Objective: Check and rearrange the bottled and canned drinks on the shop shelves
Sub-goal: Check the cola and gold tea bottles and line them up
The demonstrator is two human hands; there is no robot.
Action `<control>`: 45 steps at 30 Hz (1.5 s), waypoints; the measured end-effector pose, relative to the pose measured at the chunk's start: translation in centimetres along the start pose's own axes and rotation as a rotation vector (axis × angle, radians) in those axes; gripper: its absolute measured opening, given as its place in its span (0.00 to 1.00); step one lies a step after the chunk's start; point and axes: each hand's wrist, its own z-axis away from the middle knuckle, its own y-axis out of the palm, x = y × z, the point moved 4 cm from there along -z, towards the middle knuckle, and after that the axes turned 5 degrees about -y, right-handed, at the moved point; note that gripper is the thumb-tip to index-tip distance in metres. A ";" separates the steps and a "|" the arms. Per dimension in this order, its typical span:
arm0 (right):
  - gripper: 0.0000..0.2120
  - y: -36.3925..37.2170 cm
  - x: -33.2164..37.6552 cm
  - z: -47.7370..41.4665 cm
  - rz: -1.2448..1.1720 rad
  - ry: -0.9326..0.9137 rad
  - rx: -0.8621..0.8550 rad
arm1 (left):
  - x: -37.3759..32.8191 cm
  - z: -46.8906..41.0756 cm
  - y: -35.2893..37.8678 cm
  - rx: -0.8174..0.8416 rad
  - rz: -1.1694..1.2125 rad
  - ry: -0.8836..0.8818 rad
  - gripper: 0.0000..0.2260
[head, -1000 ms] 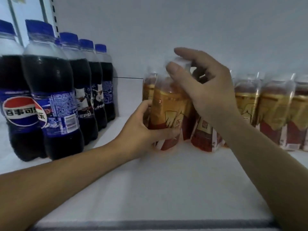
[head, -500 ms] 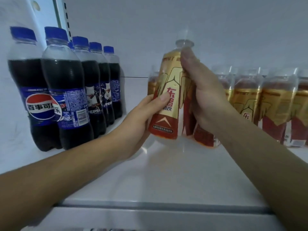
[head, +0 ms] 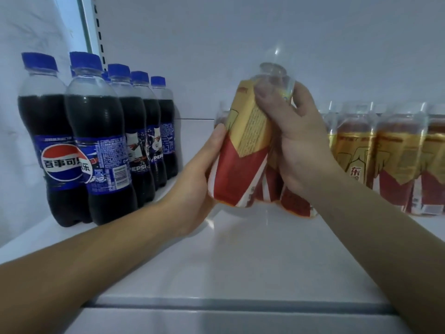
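Note:
I hold a gold-and-red labelled drink bottle (head: 243, 150) with a clear cap, lifted off the white shelf (head: 240, 256) and tilted. My left hand (head: 195, 182) grips its lower left side, thumb on the label. My right hand (head: 298, 143) grips its upper part near the cap. Its fine-print panel faces me. More bottles of the same drink (head: 380, 160) stand in a row on the shelf's right, some hidden behind my right hand.
Several dark Pepsi bottles (head: 101, 141) with blue caps stand in rows at the shelf's left. The white back wall (head: 240, 44) is close behind. The shelf's front edge (head: 228, 304) runs across the bottom.
The bottle was lifted from the row, then turned in my hands so its fine-print side faces me instead of the front logo. My view has moved closer.

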 end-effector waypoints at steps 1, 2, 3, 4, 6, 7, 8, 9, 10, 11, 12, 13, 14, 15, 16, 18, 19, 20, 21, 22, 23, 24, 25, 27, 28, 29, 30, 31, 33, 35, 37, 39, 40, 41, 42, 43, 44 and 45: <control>0.27 0.0 0.0 0.0 0.004 -0.002 0.002 | -0.1 0.1 0.2 0.005 -0.007 0.017 0.22; 0.27 0.1 0.0 0.1 -0.004 0.004 0.015 | -0.2 0.2 0.3 0.006 -0.010 0.019 0.22; 0.27 0.1 0.0 0.0 -0.021 0.021 0.030 | -0.2 0.3 0.4 0.006 -0.006 0.005 0.23; 0.28 0.2 0.0 -0.2 -0.042 0.046 0.043 | -0.2 0.3 0.3 0.013 0.013 -0.032 0.24; 0.32 0.3 -0.2 -0.4 -0.094 0.126 0.063 | 0.0 0.4 0.4 0.053 0.087 -0.163 0.27; 0.33 0.3 -0.3 -0.4 -0.119 0.162 0.065 | -0.1 0.6 0.6 0.090 0.115 -0.232 0.29; 0.32 0.2 -0.3 -0.4 -0.141 0.177 0.056 | -0.1 0.6 0.7 0.127 0.135 -0.276 0.31; 0.30 0.0 -0.2 -0.4 -0.161 0.171 0.039 | -0.2 0.5 0.8 0.139 0.143 -0.292 0.32; 0.29 -0.2 -0.1 -0.4 -0.169 0.145 0.017 | -0.4 0.1 0.6 0.122 0.141 -0.284 0.32; 0.29 -0.3 0.2 -0.4 -0.149 0.102 -0.007 | -0.6 -0.3 0.4 0.088 0.114 -0.250 0.32; 0.30 -0.4 0.4 -0.4 -0.112 0.050 -0.029 | -0.7 -0.6 0.1 0.054 0.062 -0.196 0.31; 0.32 -0.5 0.6 -0.4 -0.068 -0.002 -0.052 | -0.8 -0.8 0.1 0.036 -0.002 -0.131 0.31; 0.35 -0.6 0.5 -0.4 -0.024 -0.036 -0.070 | -0.7 -0.7 0.3 0.029 -0.056 -0.075 0.30; 0.37 -0.7 0.3 -0.3 0.008 -0.037 -0.080 | -0.5 -0.6 0.4 0.021 -0.085 -0.039 0.28; 0.37 -0.7 -0.2 -0.3 0.023 -0.009 -0.082 | -0.2 -0.4 0.5 0.010 -0.090 -0.021 0.26; 0.33 -0.4 -1.1 -0.5 0.000 0.108 -0.056 | 0.8 -0.3 0.2 0.009 -0.011 -0.069 0.25; 0.30 -0.2 -1.3 -0.5 -0.037 0.180 -0.036 | 1.3 -0.1 0.0 0.030 0.061 -0.131 0.25; 0.28 -0.1 -1.4 -0.4 -0.070 0.230 -0.021 | 1.5 0.2 -0.1 0.063 0.117 -0.196 0.25; 0.27 -0.1 -1.4 -0.5 -0.080 0.247 -0.013 | 1.5 0.3 -0.2 0.096 0.149 -0.242 0.25; 0.26 -0.2 -1.3 -0.6 -0.065 0.225 -0.001 | 1.5 0.4 -0.4 0.109 0.158 -0.261 0.25; 0.26 -0.2 -1.1 -0.7 -0.033 0.181 0.012 | 1.4 0.3 -0.5 0.107 0.154 -0.257 0.26; 0.27 -0.1 -0.9 -0.8 0.004 0.127 0.017 | 1.3 0.3 -0.6 0.097 0.143 -0.231 0.28; 0.25 -0.1 -0.7 -0.8 0.049 0.079 0.010 | 1.1 0.2 -0.7 0.086 0.110 -0.181 0.29; 0.19 -0.3 -0.4 -0.7 0.130 0.005 -0.027 | 0.7 0.3 -0.3 0.069 -0.010 -0.053 0.26; 0.19 -0.3 -0.5 -0.7 0.154 -0.009 -0.038 | 0.6 0.4 0.0 0.053 -0.049 -0.013 0.23; 0.22 -0.3 -0.6 -0.6 0.170 0.005 -0.037 | 0.7 0.5 0.1 0.031 -0.054 -0.006 0.20; 0.25 -0.2 -0.8 -0.7 0.168 0.038 -0.027 | 0.8 0.5 0.2 0.012 -0.032 -0.022 0.19; 0.28 -0.1 -1.1 -0.7 0.138 0.082 -0.009 | 1.0 0.4 0.2 0.017 0.019 -0.060 0.20; 0.26 0.2 -1.5 -0.7 -0.007 0.167 0.040 | 1.0 0.5 0.3 0.101 0.172 -0.204 0.25; 0.26 0.5 -1.5 -0.5 -0.068 0.201 0.092 | 0.7 0.9 0.5 0.205 0.245 -0.287 0.30; 0.26 0.5 -1.2 -0.5 -0.028 0.134 0.102 | 0.6 1.0 0.1 0.164 0.183 -0.248 0.30; 0.27 0.2 -0.7 -0.6 0.067 0.018 0.064 | 0.3 0.8 -0.1 0.063 0.083 -0.112 0.26; 0.31 0.1 -0.6 -0.7 0.143 -0.033 0.038 | 0.0 0.9 0.2 0.035 0.028 -0.047 0.25; 0.37 0.0 -0.7 -0.7 0.212 -0.058 0.024 | -0.1 0.9 0.4 0.012 -0.019 -0.007 0.25; 0.42 -0.1 -1.0 -0.8 0.245 -0.055 0.020 | -0.1 0.9 0.5 -0.010 -0.052 0.008 0.24; 0.45 -0.2 -1.4 -0.8 0.230 -0.024 0.025 | 0.1 0.9 0.4 -0.026 -0.067 0.003 0.23; 0.45 -0.2 -1.6 -0.7 0.176 0.030 0.035 | 0.2 0.8 0.2 -0.022 -0.053 -0.023 0.23; 0.43 0.0 -1.9 -0.8 0.099 0.097 0.055 | 0.4 0.7 0.0 0.016 -0.004 -0.081 0.25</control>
